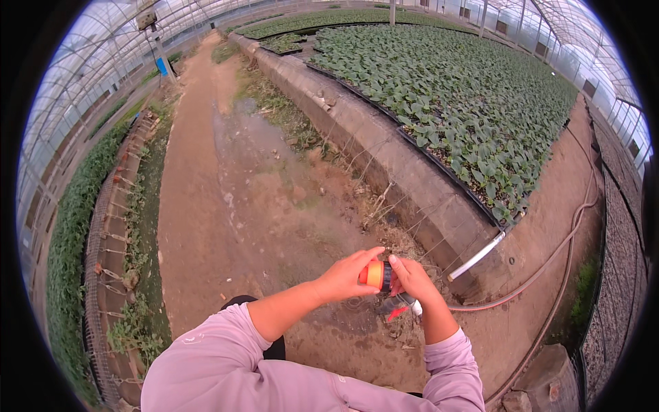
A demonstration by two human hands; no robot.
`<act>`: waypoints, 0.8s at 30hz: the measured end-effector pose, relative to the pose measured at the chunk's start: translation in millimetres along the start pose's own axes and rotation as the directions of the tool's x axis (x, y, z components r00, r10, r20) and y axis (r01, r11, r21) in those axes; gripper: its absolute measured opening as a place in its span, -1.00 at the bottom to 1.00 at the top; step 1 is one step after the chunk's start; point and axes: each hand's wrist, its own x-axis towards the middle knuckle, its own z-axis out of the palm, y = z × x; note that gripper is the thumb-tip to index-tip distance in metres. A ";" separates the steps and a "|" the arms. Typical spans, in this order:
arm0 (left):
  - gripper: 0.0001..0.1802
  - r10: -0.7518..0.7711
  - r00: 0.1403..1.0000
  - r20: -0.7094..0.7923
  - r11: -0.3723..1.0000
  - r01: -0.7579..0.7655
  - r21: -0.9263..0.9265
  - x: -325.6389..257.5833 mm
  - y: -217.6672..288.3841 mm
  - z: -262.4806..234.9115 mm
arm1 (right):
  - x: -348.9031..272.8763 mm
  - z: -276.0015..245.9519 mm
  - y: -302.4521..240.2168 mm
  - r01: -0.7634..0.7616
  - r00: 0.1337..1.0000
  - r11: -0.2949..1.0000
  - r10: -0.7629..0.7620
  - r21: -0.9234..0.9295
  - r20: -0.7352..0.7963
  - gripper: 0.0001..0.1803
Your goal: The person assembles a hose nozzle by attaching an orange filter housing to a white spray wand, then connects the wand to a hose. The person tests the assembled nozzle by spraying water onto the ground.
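In front of me, low in the head view, both hands meet at an orange-and-black round fitting (374,274). My left hand (345,276) is closed round its orange end, fingers and thumb curled over it. At the black end, my right hand (412,280) grips with the thumb on top; its other fingers are partly hidden. Just below my right hand is a grey-and-white pipe piece (412,304) with a red lever (396,314). Whether it joins the fitting is hidden by the hand.
A hose (508,294) runs from beside my right wrist across the ground at right. A concrete wall (384,154) borders a bed of leafy seedlings (453,103). A white pipe (476,256) sticks out at its corner. A wet dirt path (199,172) and planted rows (86,226) lie left.
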 end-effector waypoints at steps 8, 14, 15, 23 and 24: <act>-0.01 0.204 0.978 -0.038 0.969 -0.196 0.151 0.0 0.5 0.4 | 4.7 -10.3 3.2 -0.020 0.991 1.000 0.016 0.022 0.133 -0.40; -0.02 -0.306 0.912 0.273 0.576 0.406 -0.709 3.5 -5.5 -11.4 | -5.7 1.6 3.9 0.532 0.844 0.842 -0.535 -0.088 -0.024 -0.47; -0.04 -0.154 0.961 0.232 0.640 0.276 -0.718 0.8 -14.4 -4.6 | -8.1 1.3 0.4 0.528 0.848 0.841 -0.530 -0.114 0.017 -0.47; -0.13 -0.165 0.967 0.192 0.675 0.253 -0.693 3.2 -8.9 -0.4 | -4.7 -0.6 14.2 0.488 0.873 0.872 -0.487 0.044 -0.020 -0.40; -0.17 -0.237 0.921 0.309 0.618 0.388 -0.684 6.4 -6.9 -6.7 | -13.9 -0.4 3.8 0.554 0.832 0.828 -0.551 0.080 -0.060 -0.37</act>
